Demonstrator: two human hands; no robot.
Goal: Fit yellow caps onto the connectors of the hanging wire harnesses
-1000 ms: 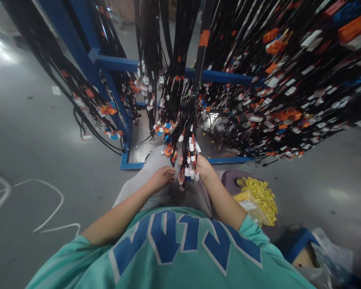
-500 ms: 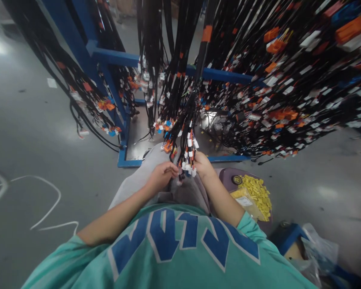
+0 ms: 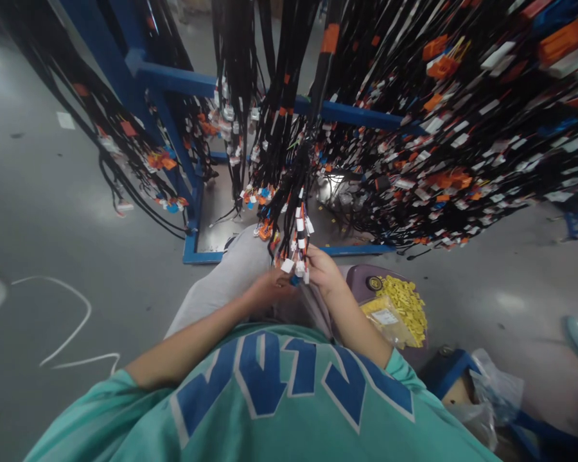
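Note:
A black wire bundle (image 3: 296, 176) hangs down in front of my lap, its lower end carrying white connectors (image 3: 299, 267) and a small blue one. My right hand (image 3: 322, 266) is closed at the right side of these wires, fingers behind the connectors. On the left, my left hand (image 3: 273, 287) lies just below the connectors, next to a white tag (image 3: 287, 264); its fingers are blurred and partly hidden. Orange connectors (image 3: 264, 229) hang a little above my left hand.
A blue metal rack (image 3: 205, 257) stands in front, with many hanging harnesses (image 3: 443, 147) at the right. Yellow parts (image 3: 404, 305) and a plastic bag (image 3: 388, 321) lie on a purple stool (image 3: 359, 282). A blue frame (image 3: 455, 372) with clear plastic stands lower right.
My left hand has moved right and under the connectors, and its fingers are now less visible. A white tag now shows beside it. The view has shifted slightly.

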